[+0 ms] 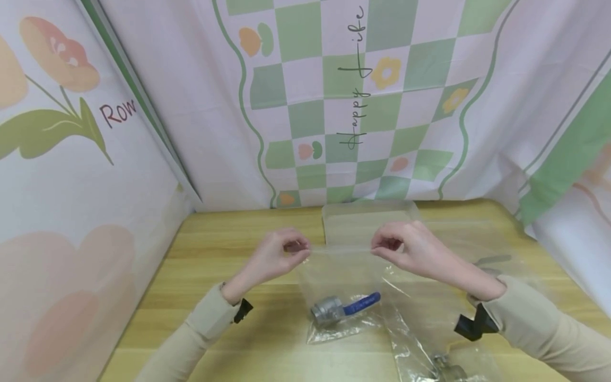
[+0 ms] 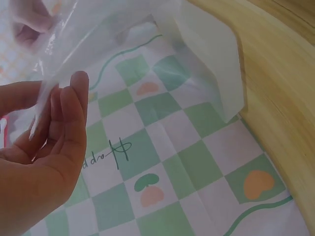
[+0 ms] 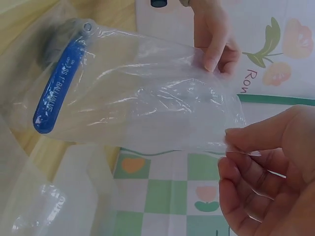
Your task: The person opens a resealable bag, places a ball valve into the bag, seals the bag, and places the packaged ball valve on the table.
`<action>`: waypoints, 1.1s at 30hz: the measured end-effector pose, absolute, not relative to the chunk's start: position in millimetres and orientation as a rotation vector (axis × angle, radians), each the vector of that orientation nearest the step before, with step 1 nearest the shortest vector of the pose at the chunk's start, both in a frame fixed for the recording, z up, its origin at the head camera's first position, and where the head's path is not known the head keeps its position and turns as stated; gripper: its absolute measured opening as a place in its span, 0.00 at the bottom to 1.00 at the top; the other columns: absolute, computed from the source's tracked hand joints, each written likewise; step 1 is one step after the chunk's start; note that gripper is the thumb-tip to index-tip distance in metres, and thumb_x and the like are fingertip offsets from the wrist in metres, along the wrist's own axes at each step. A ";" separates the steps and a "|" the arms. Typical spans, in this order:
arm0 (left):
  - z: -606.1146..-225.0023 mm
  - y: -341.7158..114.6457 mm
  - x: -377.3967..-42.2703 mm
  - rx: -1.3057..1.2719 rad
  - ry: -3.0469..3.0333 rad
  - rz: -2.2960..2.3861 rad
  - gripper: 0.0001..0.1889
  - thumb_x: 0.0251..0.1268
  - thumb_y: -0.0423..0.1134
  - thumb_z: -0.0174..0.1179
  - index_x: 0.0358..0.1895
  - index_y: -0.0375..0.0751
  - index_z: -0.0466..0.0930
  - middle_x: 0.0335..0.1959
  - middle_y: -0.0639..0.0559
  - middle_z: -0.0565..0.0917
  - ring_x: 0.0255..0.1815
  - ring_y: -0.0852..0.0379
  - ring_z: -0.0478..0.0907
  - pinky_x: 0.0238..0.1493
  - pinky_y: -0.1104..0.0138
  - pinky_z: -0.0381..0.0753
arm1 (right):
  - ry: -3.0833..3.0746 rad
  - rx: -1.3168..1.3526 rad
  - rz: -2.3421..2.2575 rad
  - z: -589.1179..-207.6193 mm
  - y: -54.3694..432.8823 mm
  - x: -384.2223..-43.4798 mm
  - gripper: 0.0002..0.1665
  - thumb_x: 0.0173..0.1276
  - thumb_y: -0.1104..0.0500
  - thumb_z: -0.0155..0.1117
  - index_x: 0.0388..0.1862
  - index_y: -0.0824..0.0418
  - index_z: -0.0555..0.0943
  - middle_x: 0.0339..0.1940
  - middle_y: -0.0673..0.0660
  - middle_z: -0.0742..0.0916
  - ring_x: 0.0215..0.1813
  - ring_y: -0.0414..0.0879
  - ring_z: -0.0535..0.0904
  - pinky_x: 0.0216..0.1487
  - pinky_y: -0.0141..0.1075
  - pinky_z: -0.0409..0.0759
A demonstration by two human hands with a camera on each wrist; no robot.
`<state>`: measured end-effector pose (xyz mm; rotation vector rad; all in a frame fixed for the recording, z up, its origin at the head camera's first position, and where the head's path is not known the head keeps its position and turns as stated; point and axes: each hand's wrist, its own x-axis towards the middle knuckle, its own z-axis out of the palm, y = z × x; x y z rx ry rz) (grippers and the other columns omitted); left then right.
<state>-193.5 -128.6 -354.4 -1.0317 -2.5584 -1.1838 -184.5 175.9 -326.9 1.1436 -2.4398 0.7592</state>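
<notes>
A clear plastic bag point(image 1: 340, 270) hangs between my two hands, held by its top corners. Inside, at its bottom, lies a metal ball valve point(image 1: 326, 312) with a blue lever handle point(image 3: 60, 87) lettered "BALL VALVE". My left hand point(image 1: 273, 254) pinches the left end of the bag's top edge between thumb and fingers. The right end is pinched by my right hand point(image 1: 420, 252), its thumb and index finger meeting on the film in the right wrist view. Whether the bag's top is sealed, I cannot tell.
On the wooden table point(image 1: 215, 297), a translucent white tray point(image 1: 369, 217) stands at the back. More clear bags lie at the right, with another metal fitting point(image 1: 448, 371) near the front and a grey lever point(image 1: 494, 260) farther back. Printed cloth point(image 1: 305, 69) hangs around the table.
</notes>
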 end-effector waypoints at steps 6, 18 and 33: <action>-358.3 -121.3 -194.1 -1.069 -2.543 -1.250 0.05 0.60 0.33 0.69 0.38 0.38 0.86 0.35 0.46 0.88 0.35 0.58 0.86 0.41 0.77 0.86 | -2.422 1.138 0.722 -325.3 174.2 -182.7 0.14 0.55 0.68 0.73 0.26 0.50 0.81 0.23 0.39 0.83 0.28 0.26 0.74 0.25 0.26 0.80; -357.1 -117.8 -193.8 -1.090 -2.484 -1.329 0.02 0.60 0.30 0.67 0.35 0.36 0.87 0.32 0.45 0.89 0.32 0.58 0.86 0.38 0.75 0.87 | -2.517 1.138 0.822 -326.9 169.6 -181.3 0.10 0.59 0.70 0.69 0.35 0.58 0.79 0.25 0.45 0.85 0.28 0.29 0.77 0.25 0.23 0.80; -353.2 -110.0 -188.9 -1.067 -2.517 -1.310 0.05 0.60 0.31 0.67 0.39 0.36 0.86 0.36 0.45 0.88 0.36 0.55 0.87 0.42 0.78 0.86 | -2.419 1.145 0.738 -327.5 165.2 -181.6 0.10 0.59 0.66 0.71 0.27 0.52 0.82 0.22 0.40 0.83 0.27 0.25 0.73 0.27 0.23 0.79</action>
